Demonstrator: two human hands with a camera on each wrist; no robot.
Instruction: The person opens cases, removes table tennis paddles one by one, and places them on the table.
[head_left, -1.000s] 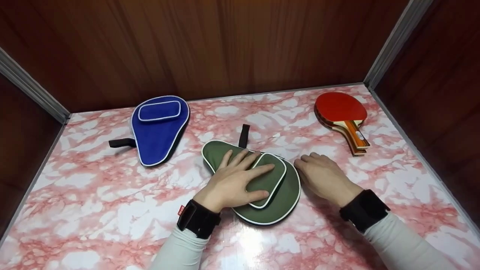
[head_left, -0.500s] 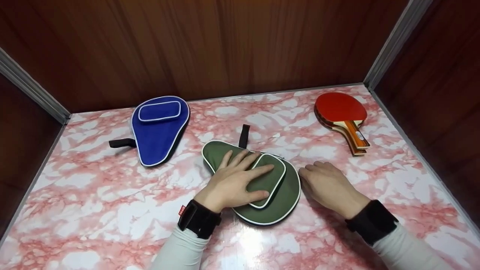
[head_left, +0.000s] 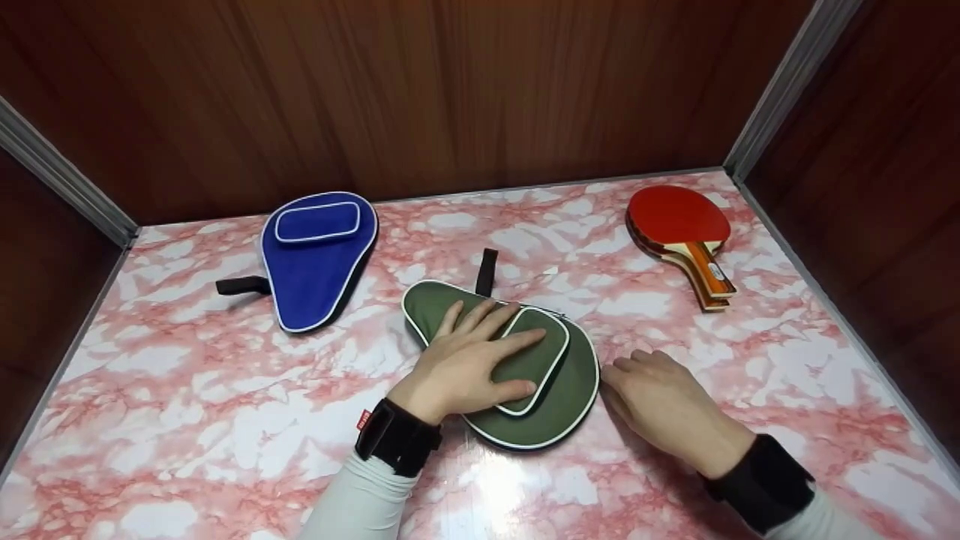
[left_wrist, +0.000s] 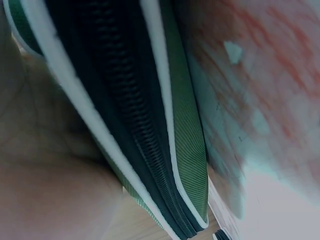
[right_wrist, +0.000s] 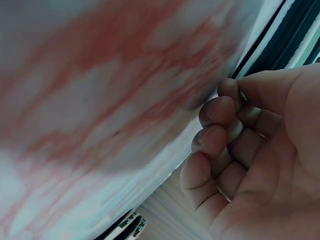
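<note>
A green table tennis bat case (head_left: 566,401) with white piping lies flat in the middle of the table in the head view. My left hand (head_left: 465,367) rests on it with fingers spread, pressing across its front pocket (head_left: 536,352). At the case's right edge, my right hand (head_left: 667,401) has curled fingers. In the right wrist view, thumb and forefinger (right_wrist: 229,90) pinch together right beside the zipped side of the case; the zipper pull between them is hidden. The left wrist view shows zipper teeth (left_wrist: 125,85) running along the case's side.
A blue bat case (head_left: 311,266) with a black strap (head_left: 244,285) lies at the back left. Two stacked table tennis bats (head_left: 679,217), the upper one red, lie at the back right. Wooden panels (head_left: 450,97) wall in the marbled table (head_left: 187,435).
My right hand has slid toward me along the right edge of the green case. My left hand stays put on the case.
</note>
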